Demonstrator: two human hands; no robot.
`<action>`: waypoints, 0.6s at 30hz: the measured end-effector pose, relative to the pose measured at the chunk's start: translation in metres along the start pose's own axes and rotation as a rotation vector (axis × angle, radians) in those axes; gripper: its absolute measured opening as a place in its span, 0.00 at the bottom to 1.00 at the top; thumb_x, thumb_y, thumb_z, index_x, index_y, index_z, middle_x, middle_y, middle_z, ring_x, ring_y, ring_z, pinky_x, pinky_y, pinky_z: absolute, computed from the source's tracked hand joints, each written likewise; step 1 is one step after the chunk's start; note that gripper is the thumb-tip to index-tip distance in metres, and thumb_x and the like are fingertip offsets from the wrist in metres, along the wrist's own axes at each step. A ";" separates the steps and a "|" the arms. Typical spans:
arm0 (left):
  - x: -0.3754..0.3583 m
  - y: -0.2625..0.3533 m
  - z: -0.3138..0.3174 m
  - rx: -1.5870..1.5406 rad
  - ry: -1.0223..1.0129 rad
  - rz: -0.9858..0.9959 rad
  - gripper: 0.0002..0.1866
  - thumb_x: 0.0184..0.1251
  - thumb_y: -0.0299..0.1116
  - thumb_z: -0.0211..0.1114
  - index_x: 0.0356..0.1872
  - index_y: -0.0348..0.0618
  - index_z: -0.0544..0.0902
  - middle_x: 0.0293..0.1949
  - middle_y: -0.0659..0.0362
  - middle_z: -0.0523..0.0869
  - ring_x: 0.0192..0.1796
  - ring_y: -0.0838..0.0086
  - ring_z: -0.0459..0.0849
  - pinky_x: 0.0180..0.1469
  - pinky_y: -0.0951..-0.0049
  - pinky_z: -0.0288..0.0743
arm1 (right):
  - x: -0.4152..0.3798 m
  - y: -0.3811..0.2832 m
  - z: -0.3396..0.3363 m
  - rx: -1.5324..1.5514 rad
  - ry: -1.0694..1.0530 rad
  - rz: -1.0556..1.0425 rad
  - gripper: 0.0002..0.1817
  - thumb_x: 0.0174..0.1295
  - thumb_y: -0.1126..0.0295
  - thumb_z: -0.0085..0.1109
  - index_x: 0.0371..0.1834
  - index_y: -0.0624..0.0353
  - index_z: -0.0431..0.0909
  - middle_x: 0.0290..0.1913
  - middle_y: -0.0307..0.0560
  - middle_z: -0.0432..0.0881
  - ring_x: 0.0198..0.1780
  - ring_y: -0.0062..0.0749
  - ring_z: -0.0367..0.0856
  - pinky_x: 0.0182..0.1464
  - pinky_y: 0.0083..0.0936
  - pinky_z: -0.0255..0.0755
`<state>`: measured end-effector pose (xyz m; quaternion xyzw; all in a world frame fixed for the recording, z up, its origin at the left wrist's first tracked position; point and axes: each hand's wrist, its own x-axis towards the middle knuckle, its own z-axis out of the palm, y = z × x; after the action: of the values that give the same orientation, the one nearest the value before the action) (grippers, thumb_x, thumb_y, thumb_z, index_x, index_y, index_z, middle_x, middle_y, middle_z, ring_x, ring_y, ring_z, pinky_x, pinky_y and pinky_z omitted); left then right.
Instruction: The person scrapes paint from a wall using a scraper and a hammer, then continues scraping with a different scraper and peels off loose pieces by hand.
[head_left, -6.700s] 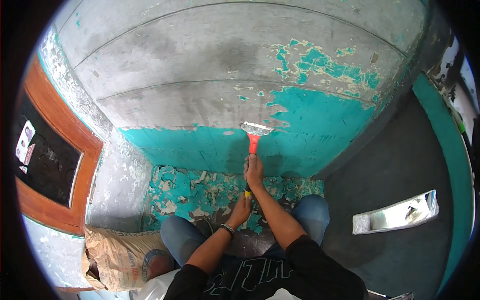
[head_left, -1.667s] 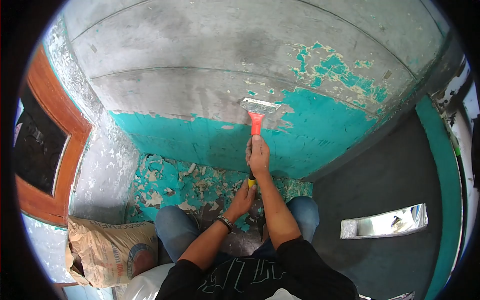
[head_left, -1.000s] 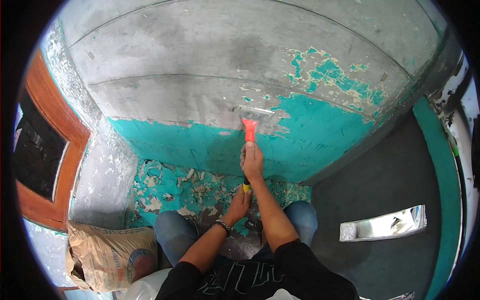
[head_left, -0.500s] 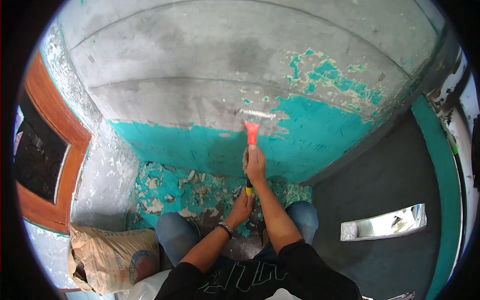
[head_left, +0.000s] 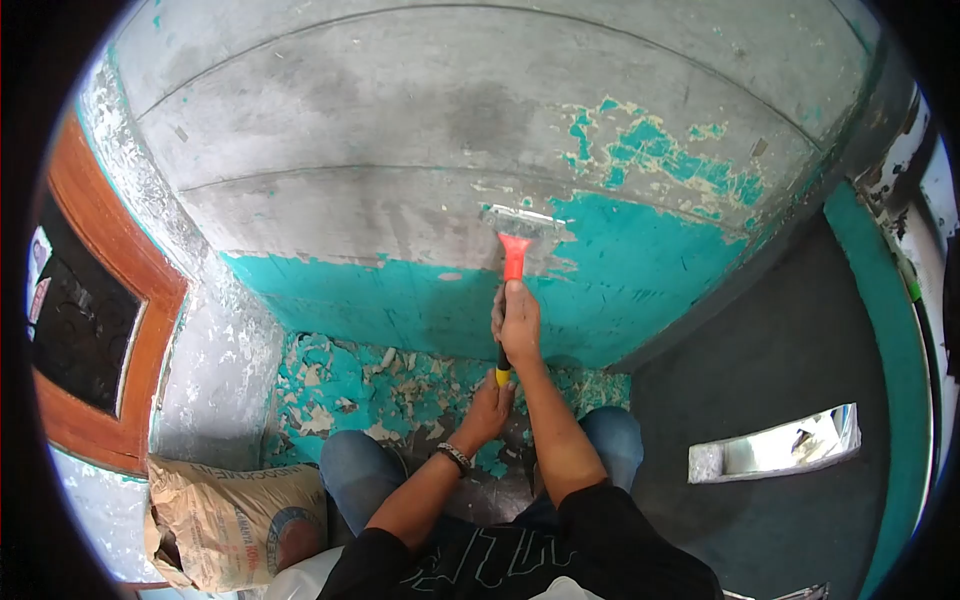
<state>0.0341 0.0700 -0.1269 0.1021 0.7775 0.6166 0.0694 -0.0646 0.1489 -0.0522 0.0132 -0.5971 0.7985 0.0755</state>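
A long-handled scraper [head_left: 514, 262] with a red neck and a wide metal blade points away from me, its blade at the wall where grey plaster meets teal paint [head_left: 640, 260]. My right hand [head_left: 518, 322] is wrapped round the upper handle, just below the red neck. Lower down, my left hand [head_left: 488, 405] is closed on the handle's yellow and black end; a bracelet circles that wrist. Bare grey wall [head_left: 330, 110] lies above the paint, with a patch of leftover teal flakes [head_left: 650, 150] at the upper right.
Peeled paint chips [head_left: 340, 385] litter the floor along the wall's foot. A brown paper sack [head_left: 235, 520] stands at my left, near a wooden-framed door [head_left: 165, 300]. On the right, a dark grey wall [head_left: 760, 350] has a bright rectangular opening [head_left: 785, 445].
The scraper and both hands have shifted slightly to the right in view, the blade moving a little up and right along the paint's edge. Both hands keep their hold.
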 end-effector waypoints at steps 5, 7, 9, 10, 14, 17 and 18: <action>-0.009 -0.004 0.006 0.010 0.012 0.025 0.14 0.75 0.36 0.47 0.46 0.32 0.65 0.25 0.51 0.76 0.25 0.66 0.76 0.29 0.64 0.68 | -0.008 0.005 -0.002 -0.026 0.000 -0.035 0.22 0.72 0.50 0.39 0.28 0.56 0.67 0.13 0.34 0.63 0.10 0.17 0.60 0.13 0.18 0.56; -0.003 -0.008 0.003 0.013 0.012 0.005 0.14 0.75 0.36 0.47 0.45 0.32 0.66 0.25 0.51 0.75 0.25 0.65 0.76 0.29 0.63 0.68 | -0.001 0.014 -0.003 -0.021 0.004 -0.022 0.21 0.72 0.50 0.39 0.29 0.56 0.67 0.13 0.34 0.62 0.10 0.18 0.58 0.12 0.18 0.55; -0.001 -0.010 0.003 0.023 0.041 0.056 0.15 0.75 0.37 0.48 0.46 0.31 0.65 0.24 0.52 0.75 0.24 0.64 0.76 0.29 0.63 0.68 | -0.003 0.010 -0.002 -0.030 0.021 -0.026 0.22 0.72 0.50 0.39 0.27 0.56 0.66 0.13 0.34 0.62 0.10 0.17 0.60 0.13 0.17 0.57; -0.007 -0.011 0.003 0.021 0.040 0.039 0.15 0.75 0.37 0.48 0.46 0.31 0.65 0.24 0.52 0.75 0.24 0.64 0.76 0.29 0.63 0.68 | -0.008 0.009 -0.002 -0.030 0.023 -0.008 0.22 0.72 0.50 0.39 0.27 0.56 0.66 0.13 0.34 0.62 0.10 0.17 0.60 0.13 0.17 0.57; -0.013 -0.013 0.002 0.006 0.020 0.051 0.15 0.75 0.37 0.47 0.45 0.32 0.66 0.22 0.52 0.75 0.25 0.63 0.76 0.29 0.63 0.69 | -0.011 0.024 -0.006 0.015 0.010 -0.024 0.22 0.72 0.50 0.39 0.26 0.56 0.66 0.12 0.34 0.62 0.10 0.17 0.60 0.13 0.18 0.56; 0.000 -0.009 0.000 -0.011 0.050 0.108 0.15 0.75 0.37 0.47 0.46 0.32 0.66 0.22 0.51 0.75 0.25 0.62 0.76 0.29 0.63 0.69 | 0.001 0.016 -0.003 -0.001 0.009 -0.028 0.22 0.72 0.50 0.39 0.28 0.56 0.67 0.12 0.34 0.62 0.10 0.18 0.59 0.12 0.18 0.56; 0.002 -0.003 -0.003 -0.011 0.039 0.113 0.15 0.75 0.37 0.47 0.46 0.32 0.66 0.23 0.51 0.76 0.25 0.62 0.77 0.30 0.63 0.69 | 0.002 0.006 0.000 0.002 0.022 -0.014 0.22 0.71 0.49 0.40 0.29 0.56 0.67 0.13 0.34 0.62 0.10 0.19 0.59 0.12 0.18 0.55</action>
<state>0.0316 0.0674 -0.1289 0.1335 0.7683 0.6257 0.0200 -0.0677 0.1471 -0.0575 0.0086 -0.5954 0.7986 0.0879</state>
